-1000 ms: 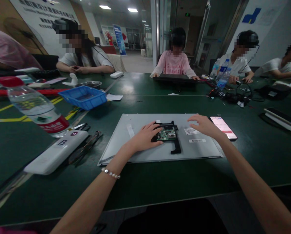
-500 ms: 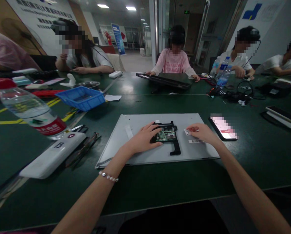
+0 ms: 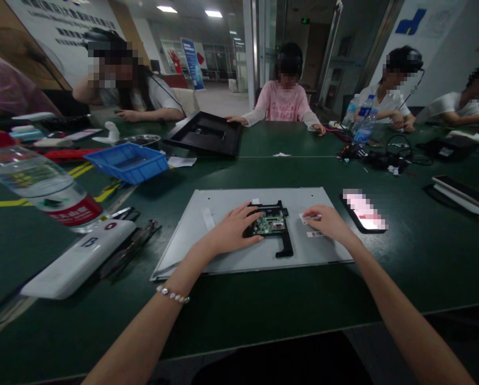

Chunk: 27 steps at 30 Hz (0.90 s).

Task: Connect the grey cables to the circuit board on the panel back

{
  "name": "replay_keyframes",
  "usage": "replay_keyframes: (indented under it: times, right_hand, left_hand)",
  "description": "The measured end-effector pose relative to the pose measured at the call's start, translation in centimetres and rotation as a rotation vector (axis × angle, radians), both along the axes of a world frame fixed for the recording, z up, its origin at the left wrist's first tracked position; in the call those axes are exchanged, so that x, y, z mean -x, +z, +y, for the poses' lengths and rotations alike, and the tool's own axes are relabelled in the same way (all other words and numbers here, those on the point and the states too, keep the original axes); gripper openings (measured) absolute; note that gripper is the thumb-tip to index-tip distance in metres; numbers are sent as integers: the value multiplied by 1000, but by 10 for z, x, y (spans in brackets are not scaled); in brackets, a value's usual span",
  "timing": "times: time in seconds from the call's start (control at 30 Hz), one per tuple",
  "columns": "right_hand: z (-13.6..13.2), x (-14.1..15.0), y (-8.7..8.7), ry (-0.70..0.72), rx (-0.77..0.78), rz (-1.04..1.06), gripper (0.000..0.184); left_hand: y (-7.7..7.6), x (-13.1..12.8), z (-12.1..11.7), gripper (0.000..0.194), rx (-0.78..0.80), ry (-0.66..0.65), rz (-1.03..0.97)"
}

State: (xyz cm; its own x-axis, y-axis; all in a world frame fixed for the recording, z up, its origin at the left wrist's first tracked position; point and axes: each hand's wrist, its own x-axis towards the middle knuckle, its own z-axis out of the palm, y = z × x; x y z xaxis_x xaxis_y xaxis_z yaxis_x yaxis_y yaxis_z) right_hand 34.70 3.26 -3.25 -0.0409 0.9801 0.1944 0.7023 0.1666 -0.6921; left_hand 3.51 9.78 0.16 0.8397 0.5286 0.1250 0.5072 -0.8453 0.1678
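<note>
A flat silver-grey panel [image 3: 239, 264] lies in front of me on the green table. On its middle sits a black bracket [image 3: 286, 246] around a green circuit board [image 3: 269, 225]. My left hand [image 3: 236, 229] rests with fingers spread over the left side of the bracket and board, palm down. To the right, my right hand [image 3: 328, 220] has thumb and fingertips pinched at a small white label [image 3: 303, 218] on the panel; the fingers partly cover it. A second label with dark print [image 3: 314, 234] lies just below. A clear strip [image 3: 208, 218] is at the panel's left.
Right of the panel lies a lit phone [image 3: 363, 211]. On the left are a white power bank [image 3: 81, 259], glasses [image 3: 131, 248], a water bottle [image 3: 43, 184] and a blue tray [image 3: 129, 163]. Across the table, a co-worker's hand touches a black panel [image 3: 205, 133]; several people sit around.
The co-worker opposite has shifted the black panel to my left and turned it. A person at the left has raised an arm. My own hands stay nearly in place.
</note>
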Motion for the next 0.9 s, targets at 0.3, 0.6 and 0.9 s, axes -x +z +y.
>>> replay_keyframes:
  times: [0.3, 0.6, 0.9]
  right_hand:
    - [-3, 5, 5, -52, -45, 29, 21]
    - [-4, 7, 10, -64, -13, 95, 17]
    - [2, 24, 12, 50, 66, 340, 20]
  left_hand:
    - [0, 0, 2, 64, -1, 1, -1]
    - [0, 0, -1, 66, -44, 17, 14]
    - [16, -25, -22, 63, -91, -29, -29]
